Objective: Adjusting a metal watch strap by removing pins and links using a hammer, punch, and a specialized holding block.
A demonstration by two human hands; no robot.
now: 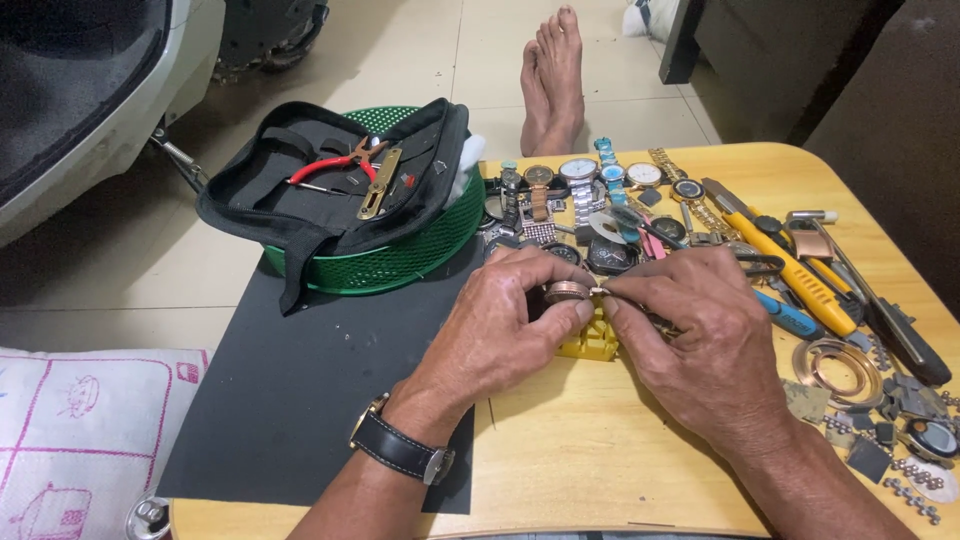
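My left hand [500, 325] pinches a small copper-coloured round watch case [567, 291] between thumb and fingers. My right hand [700, 340] meets it from the right, its fingertips closed on a thin metal piece at the case's edge. Both hands hover just above a yellow plastic holder block [588, 343] on the wooden table [590, 450]. A black-strapped watch is on my left wrist [405, 452].
A black mat [300, 400] covers the table's left part. On it stands a green mesh basket [400, 262] holding an open black tool pouch [330, 170] with red pliers. Several watches [580, 190], a yellow-handled knife [800, 280] and small parts lie right. Bare feet [552, 80] rest beyond.
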